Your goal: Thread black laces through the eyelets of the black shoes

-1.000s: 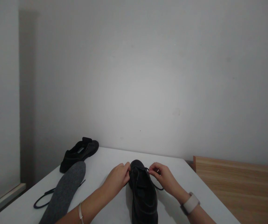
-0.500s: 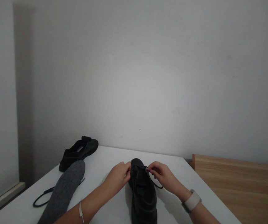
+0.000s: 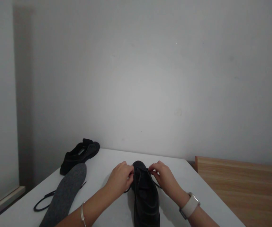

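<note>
A black shoe (image 3: pixel 146 201) stands on the white table with its toe pointing away from me. My left hand (image 3: pixel 123 177) is closed at the left side of the shoe near the toe, and a bit of dark lace shows just below its fingers. On the other side, my right hand (image 3: pixel 161 174) pinches the black lace (image 3: pixel 157 184) close to the eyelets, its thumb and index finger together. Part of the lace hangs below the right fingers. What exactly the left fingertips grip is hidden.
Another black shoe (image 3: pixel 79 154) sits at the table's far left corner. A grey insole (image 3: pixel 67 195) lies in front of it, over a loose black lace (image 3: pixel 39 210). A wooden board (image 3: pixel 240 189) stands right of the white table (image 3: pixel 112 157), and a wall rises behind.
My right hand has moved slightly left, closer to the shoe. Less lace shows on the right, and some dark lace now shows beneath my left hand.
</note>
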A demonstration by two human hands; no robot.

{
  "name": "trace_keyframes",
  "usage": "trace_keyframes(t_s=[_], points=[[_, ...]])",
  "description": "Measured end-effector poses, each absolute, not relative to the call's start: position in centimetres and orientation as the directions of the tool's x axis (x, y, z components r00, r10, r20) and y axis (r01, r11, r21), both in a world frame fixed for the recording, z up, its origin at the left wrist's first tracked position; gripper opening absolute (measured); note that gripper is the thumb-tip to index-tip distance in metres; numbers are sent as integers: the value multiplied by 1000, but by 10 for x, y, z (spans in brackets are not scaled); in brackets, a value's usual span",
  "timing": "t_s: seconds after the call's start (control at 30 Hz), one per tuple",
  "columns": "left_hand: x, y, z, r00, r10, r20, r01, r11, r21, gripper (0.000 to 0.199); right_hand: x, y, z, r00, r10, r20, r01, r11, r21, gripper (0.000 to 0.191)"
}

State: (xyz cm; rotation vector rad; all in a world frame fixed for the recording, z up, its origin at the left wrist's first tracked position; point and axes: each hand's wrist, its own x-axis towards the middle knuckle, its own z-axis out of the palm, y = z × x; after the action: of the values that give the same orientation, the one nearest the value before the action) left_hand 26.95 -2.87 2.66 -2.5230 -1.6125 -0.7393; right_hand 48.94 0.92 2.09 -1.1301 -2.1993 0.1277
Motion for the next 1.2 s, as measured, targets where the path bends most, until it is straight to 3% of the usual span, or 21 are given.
trace_keyframes(t_s=[0.23, 0.4, 0.47, 0.7, 0.83, 1.0, 1.13, 1.2], points=[[273, -26, 28, 329, 844, 424, 881, -436, 185, 19, 482, -6, 28, -420, 782, 460, 647, 614, -452, 23], [277, -22, 28, 279, 804, 525, 864, -449, 229, 21, 477, -23, 40, -415, 826, 381, 660, 561, -500, 21], [277, -19, 26, 255, 823, 507, 854, -437, 281, 23, 475, -25, 43, -422, 832, 360, 703, 551, -449, 13], [279, -18, 17, 195, 885, 423, 804, -391, 448, 27, 458, -23, 42, -420, 844, 332, 850, 495, -181, 40], [286, -27, 19, 169, 895, 413, 780, -377, 499, 34, 451, -21, 41, -404, 867, 293, 888, 448, -103, 36], [288, -33, 29, 199, 893, 404, 788, -391, 476, 13, 444, -15, 41, -402, 866, 298, 902, 430, -33, 30], [287, -30, 37, 267, 873, 408, 787, -442, 431, 39, 440, -14, 42, -402, 866, 298, 904, 427, -22, 29], [289, -28, 41, 306, 871, 385, 826, -444, 348, 37, 439, -14, 42, -400, 872, 282, 906, 422, -19, 29]])
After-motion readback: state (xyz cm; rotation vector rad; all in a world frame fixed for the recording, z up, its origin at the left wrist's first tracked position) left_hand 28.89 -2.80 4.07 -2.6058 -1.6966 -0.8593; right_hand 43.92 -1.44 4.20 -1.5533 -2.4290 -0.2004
